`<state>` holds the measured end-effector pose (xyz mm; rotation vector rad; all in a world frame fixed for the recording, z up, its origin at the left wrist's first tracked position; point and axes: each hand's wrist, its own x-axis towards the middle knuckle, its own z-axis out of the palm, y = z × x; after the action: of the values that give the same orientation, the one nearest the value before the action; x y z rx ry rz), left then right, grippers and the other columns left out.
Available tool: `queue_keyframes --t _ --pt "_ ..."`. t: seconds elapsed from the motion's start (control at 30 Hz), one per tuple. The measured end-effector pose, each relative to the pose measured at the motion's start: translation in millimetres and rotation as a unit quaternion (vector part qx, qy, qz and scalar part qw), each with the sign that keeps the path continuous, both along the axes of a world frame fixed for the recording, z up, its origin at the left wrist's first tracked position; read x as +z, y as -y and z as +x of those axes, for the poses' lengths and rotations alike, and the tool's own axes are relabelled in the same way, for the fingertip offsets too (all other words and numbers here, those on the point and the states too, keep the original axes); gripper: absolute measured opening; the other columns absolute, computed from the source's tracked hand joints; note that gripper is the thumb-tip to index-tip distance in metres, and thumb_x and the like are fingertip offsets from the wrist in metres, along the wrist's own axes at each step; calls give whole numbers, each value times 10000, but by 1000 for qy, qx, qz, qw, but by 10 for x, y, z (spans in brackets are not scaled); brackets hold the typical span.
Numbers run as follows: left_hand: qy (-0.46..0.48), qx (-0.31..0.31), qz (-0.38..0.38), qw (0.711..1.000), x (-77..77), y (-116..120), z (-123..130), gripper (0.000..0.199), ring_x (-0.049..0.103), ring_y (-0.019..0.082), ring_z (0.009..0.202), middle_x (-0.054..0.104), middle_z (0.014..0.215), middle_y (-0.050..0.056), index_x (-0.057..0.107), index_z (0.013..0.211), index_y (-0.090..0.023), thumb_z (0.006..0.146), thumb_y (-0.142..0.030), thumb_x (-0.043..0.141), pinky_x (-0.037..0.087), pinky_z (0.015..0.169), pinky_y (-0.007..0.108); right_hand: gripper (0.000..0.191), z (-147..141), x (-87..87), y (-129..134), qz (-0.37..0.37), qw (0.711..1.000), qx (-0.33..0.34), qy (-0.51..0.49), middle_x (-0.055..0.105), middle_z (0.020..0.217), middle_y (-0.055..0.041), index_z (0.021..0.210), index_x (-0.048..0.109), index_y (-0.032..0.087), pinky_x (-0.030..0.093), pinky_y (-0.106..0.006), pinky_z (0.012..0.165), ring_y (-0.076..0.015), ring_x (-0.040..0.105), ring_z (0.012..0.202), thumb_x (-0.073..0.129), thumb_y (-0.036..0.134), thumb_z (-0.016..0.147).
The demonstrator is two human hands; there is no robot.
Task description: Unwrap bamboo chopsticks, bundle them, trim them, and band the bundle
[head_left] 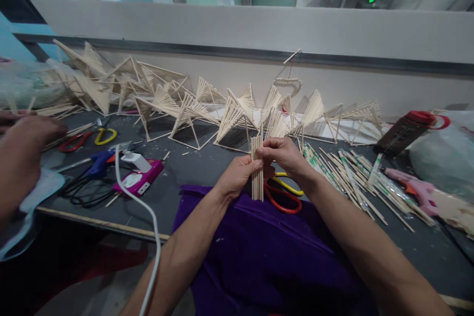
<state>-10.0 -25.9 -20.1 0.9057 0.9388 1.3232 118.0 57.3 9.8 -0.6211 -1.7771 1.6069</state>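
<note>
A bundle of thin wooden sticks (257,185) stands upright in front of me, above the purple cloth (266,252). My left hand (239,175) is closed around its left side, thumb across the front. At the bundle's upper right, my right hand (283,155) pinches with thumb and forefinger; its other fingers are partly hidden. Just below the right hand lie scissors (283,202) with one red and one yellow handle loop, their blades out of sight. Behind the hands stand fan-shaped stick models (237,113).
Loose sticks (355,182) with green-printed wrappers lie right, near a pink glue gun (418,190) and a dark bottle (405,131). Left are a purple power strip (142,177), a white cable (148,207), a blue glue gun (98,163) and another person's hand (33,133).
</note>
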Motion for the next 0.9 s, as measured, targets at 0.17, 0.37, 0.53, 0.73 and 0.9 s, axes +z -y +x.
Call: queue_keyframes --t 0.17,0.37,0.53,0.73,0.9 --pt "-1 -3 -6 1000 13 6 -6 441 660 191 632 694 682 81 680 841 -83 617 -440 813 504 681 312 229 -1 25 9 6 1000 -5 -1 541 516 40 619 615 133 348 -209 496 -70 461 492 713 335 663" --pt "-3 -6 -5 1000 11 8 -7 436 664 191 638 699 691 86 684 839 -84 624 -443 809 507 689 312 213 -4 33 18 6 1000 -12 0 540 514 43 620 614 129 349 -204 501 -66 462 497 712 315 652" --pt "7 -8 -4 1000 16 4 -1 437 656 180 624 695 680 79 687 847 -81 618 -431 816 506 679 303 234 2 34 27 -9 1000 -6 1 538 507 41 633 602 138 341 -206 463 -73 458 473 708 345 658" --pt "2 -2 -11 1000 33 11 6 435 657 183 615 697 683 82 681 810 -86 603 -442 821 508 663 305 231 3 45 44 15 1000 -20 5 534 527 36 636 612 140 349 -209 486 -76 461 505 705 350 667" --pt "-19 -6 -4 1000 78 17 -15 414 679 206 664 705 700 86 684 829 -90 621 -426 810 520 704 325 231 50 76 47 47 999 -7 -6 524 560 39 649 622 139 348 -209 514 -69 447 531 696 352 698"
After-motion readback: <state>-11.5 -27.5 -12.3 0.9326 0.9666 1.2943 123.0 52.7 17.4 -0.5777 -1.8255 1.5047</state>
